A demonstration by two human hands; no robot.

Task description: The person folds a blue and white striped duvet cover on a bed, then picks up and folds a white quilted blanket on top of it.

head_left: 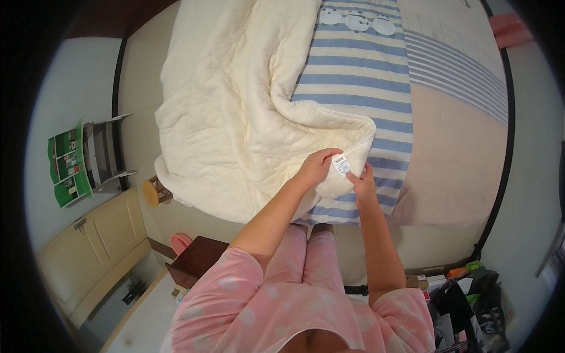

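Note:
A thick cream quilt (212, 119) lies rumpled over the left part of the bed, its near right corner turned up in front of me. A white care label (341, 167) with small print shows on that corner. My left hand (317, 167) grips the quilt just left of the label, thumb and finger reaching its upper edge. On the other side, my right hand (363, 185) pinches the quilt's edge at the label's lower right. Beneath the corner runs a blue-and-white striped sheet (357, 88) with panda prints at its far end.
Right of the striped sheet, a beige bed cover (450, 163) spreads toward the wall. A round wooden stool (152, 193) stands off the bed's left side, near a green shelf unit (68, 163) and a door (101, 238). A dark wooden cabinet (198, 260) is behind my left arm; piled bags (468, 304) sit behind my right.

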